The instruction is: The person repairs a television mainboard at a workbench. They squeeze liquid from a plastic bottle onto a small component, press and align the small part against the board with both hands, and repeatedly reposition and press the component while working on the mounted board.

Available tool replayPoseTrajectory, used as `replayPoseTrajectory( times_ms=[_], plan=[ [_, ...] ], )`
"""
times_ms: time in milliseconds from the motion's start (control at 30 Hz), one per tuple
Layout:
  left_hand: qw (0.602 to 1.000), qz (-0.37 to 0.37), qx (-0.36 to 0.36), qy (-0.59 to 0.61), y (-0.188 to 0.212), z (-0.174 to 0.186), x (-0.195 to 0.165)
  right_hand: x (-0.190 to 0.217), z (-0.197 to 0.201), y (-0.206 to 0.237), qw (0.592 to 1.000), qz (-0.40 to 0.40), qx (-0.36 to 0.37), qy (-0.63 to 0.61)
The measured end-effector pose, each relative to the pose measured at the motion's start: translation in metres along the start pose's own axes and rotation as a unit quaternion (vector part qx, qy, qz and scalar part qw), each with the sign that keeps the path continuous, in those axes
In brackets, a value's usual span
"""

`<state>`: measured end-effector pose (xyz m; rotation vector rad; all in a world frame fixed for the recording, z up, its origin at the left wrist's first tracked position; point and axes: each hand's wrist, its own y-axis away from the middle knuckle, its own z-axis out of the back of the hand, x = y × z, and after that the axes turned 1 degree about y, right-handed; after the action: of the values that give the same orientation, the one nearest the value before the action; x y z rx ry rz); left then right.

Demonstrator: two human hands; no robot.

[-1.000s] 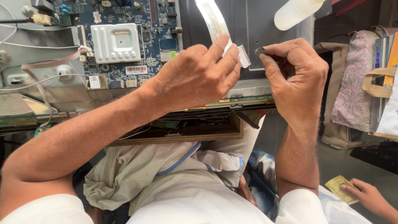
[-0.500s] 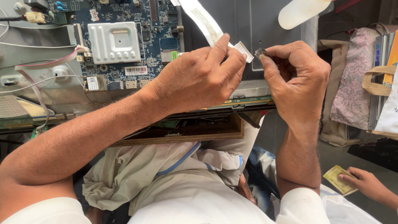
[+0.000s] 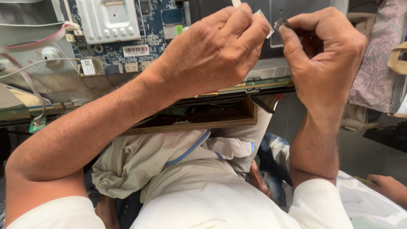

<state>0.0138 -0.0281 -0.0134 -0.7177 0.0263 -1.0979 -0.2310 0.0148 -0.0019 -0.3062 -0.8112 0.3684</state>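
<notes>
My left hand (image 3: 216, 51) pinches the end of a white flat ribbon cable (image 3: 263, 22) above the opened back of a screen. My right hand (image 3: 320, 59) is closed around a small dark metal piece (image 3: 280, 23), its tip almost touching the cable end. Both hands hover over the grey metal back panel (image 3: 275, 68). A blue circuit board (image 3: 144, 42) with a silver heat shield (image 3: 108, 19) lies to the left of my left hand.
Pink and grey wires (image 3: 29, 46) loop at the left over the metal chassis. A wooden table edge (image 3: 195, 125) runs under the screen. Patterned fabric (image 3: 377, 63) hangs at right. Another person's hand (image 3: 388, 188) shows at the lower right.
The view has drawn closer and the hands have shifted upward in it. The cable end and the dark piece stay close together between my fingers.
</notes>
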Motion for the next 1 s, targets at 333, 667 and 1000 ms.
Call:
replayPoseTrajectory(
  times_ms=[333,667,1000],
  plan=[
    [0.999,0.007,-0.014,-0.039,-0.008,0.013,-0.003,0.008,0.002,0.004,0.999,-0.048,-0.012,-0.010],
    [0.997,0.031,0.007,0.064,-0.005,0.011,-0.001,0.022,0.001,-0.006,0.999,-0.036,-0.013,0.013],
    [0.996,0.049,0.012,0.068,-0.008,0.014,0.000,0.028,-0.002,-0.016,0.999,0.003,-0.021,0.048]
  ],
)
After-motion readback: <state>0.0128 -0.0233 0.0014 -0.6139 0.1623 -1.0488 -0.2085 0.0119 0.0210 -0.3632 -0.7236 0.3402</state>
